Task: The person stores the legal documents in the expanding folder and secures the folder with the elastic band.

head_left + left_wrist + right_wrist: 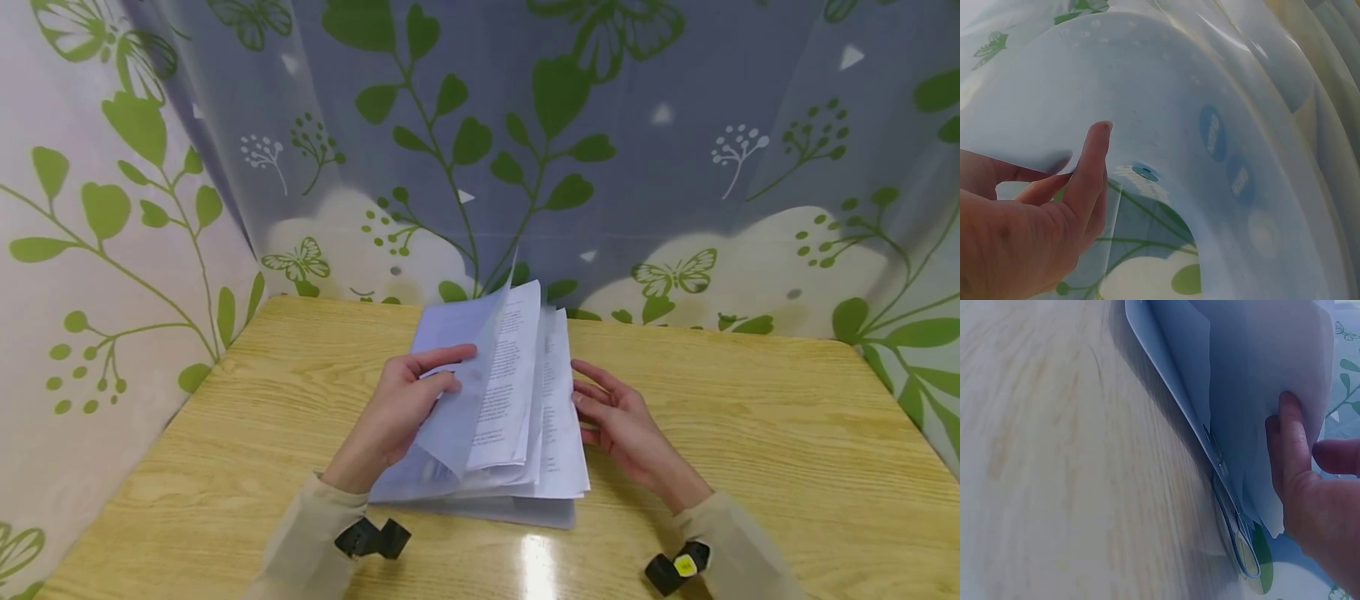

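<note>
A translucent bluish folder [435, 325] lies on the table with its front cover lifted and bent over to the left. My left hand [390, 408] pinches that cover; its free edge passes between thumb and fingers in the left wrist view, where the cover [1147, 81] curves widely. Inside are several printed white sheets [506, 383], fanned slightly. At their right edge is my right hand [622, 421], pinching the sheets [1254, 375], with fingers on the underside and the thumb at the edge. Beneath them in the right wrist view, a thin wire loop [1247, 562] sticks out.
The wooden table [750, 433] spreads around the folder on both sides. Behind it hangs a blue curtain [675, 150] with green leaves and butterflies, and a pale patterned curtain [90, 275] closes the left side. Each wrist wears a small black camera [375, 537].
</note>
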`<action>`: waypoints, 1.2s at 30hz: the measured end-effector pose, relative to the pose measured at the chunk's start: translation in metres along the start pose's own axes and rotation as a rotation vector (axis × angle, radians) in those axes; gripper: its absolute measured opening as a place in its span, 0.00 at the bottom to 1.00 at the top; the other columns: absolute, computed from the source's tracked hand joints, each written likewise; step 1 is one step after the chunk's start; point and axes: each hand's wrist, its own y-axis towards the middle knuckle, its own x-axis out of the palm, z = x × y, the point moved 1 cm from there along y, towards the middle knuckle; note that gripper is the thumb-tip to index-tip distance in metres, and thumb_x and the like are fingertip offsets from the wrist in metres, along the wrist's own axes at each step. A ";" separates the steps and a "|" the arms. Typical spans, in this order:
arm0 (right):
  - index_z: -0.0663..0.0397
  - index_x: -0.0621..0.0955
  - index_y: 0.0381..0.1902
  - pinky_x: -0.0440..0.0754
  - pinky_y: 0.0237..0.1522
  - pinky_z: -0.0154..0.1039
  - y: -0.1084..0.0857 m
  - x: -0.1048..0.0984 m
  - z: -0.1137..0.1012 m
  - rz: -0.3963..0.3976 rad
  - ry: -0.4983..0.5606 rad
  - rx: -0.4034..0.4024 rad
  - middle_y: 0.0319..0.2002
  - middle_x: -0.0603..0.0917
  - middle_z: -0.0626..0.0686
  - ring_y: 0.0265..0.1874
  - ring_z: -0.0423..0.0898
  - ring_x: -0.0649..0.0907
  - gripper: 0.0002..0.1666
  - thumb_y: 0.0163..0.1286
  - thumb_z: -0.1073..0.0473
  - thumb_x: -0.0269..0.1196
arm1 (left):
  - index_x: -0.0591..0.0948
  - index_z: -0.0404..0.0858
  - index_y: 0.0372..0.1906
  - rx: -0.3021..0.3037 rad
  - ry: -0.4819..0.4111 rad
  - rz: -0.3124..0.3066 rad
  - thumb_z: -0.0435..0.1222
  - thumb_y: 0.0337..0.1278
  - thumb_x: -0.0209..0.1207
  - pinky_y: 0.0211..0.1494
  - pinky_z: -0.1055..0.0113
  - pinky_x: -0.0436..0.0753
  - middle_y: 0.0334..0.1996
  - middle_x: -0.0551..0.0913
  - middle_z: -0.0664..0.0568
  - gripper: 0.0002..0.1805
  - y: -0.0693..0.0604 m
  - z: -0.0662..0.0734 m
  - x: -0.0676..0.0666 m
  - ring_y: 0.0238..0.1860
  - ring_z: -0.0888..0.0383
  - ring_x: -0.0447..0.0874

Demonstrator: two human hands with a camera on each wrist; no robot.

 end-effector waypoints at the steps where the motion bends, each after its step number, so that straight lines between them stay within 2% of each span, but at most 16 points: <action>1: 0.52 0.56 0.82 0.87 0.46 0.34 0.000 0.000 0.000 0.000 0.001 -0.001 0.62 0.80 0.48 0.47 0.38 0.87 0.37 0.79 0.63 0.54 | 0.84 0.40 0.62 0.002 0.000 -0.001 0.25 0.60 0.54 0.41 0.68 0.81 0.70 0.75 0.47 0.26 0.000 0.000 0.000 0.54 0.54 0.75; 5: 0.52 0.56 0.82 0.87 0.46 0.34 0.001 0.002 0.001 0.009 0.004 -0.004 0.65 0.78 0.51 0.47 0.38 0.87 0.37 0.79 0.63 0.54 | 0.84 0.41 0.62 0.007 -0.001 -0.002 0.25 0.59 0.54 0.39 0.68 0.81 0.69 0.75 0.47 0.26 -0.001 0.000 0.000 0.50 0.55 0.76; 16: 0.52 0.57 0.81 0.87 0.46 0.34 0.003 0.007 0.002 0.038 0.008 -0.004 0.71 0.72 0.57 0.47 0.37 0.86 0.36 0.79 0.65 0.53 | 0.84 0.39 0.62 0.018 -0.003 0.001 0.25 0.59 0.54 0.39 0.70 0.78 0.70 0.75 0.49 0.26 -0.001 -0.001 0.001 0.57 0.53 0.70; 24: 0.52 0.58 0.81 0.87 0.46 0.33 0.004 0.011 0.003 0.059 -0.004 -0.004 0.73 0.69 0.61 0.46 0.36 0.86 0.36 0.79 0.65 0.53 | 0.84 0.39 0.61 0.013 -0.011 -0.001 0.25 0.59 0.54 0.40 0.69 0.79 0.70 0.75 0.48 0.26 0.000 -0.002 0.001 0.58 0.53 0.69; 30: 0.54 0.59 0.80 0.87 0.44 0.33 0.005 0.018 0.004 0.085 0.005 -0.010 0.73 0.69 0.63 0.45 0.35 0.86 0.36 0.78 0.65 0.53 | 0.84 0.39 0.62 0.016 -0.009 -0.009 0.24 0.59 0.54 0.37 0.71 0.77 0.70 0.76 0.48 0.26 0.000 -0.003 0.002 0.52 0.54 0.70; 36: 0.53 0.59 0.80 0.87 0.42 0.33 0.007 0.023 0.004 0.107 0.018 0.001 0.70 0.73 0.60 0.45 0.36 0.86 0.35 0.78 0.66 0.53 | 0.84 0.40 0.62 0.011 -0.011 -0.009 0.25 0.59 0.54 0.34 0.71 0.75 0.69 0.75 0.48 0.26 0.000 -0.003 0.002 0.48 0.55 0.69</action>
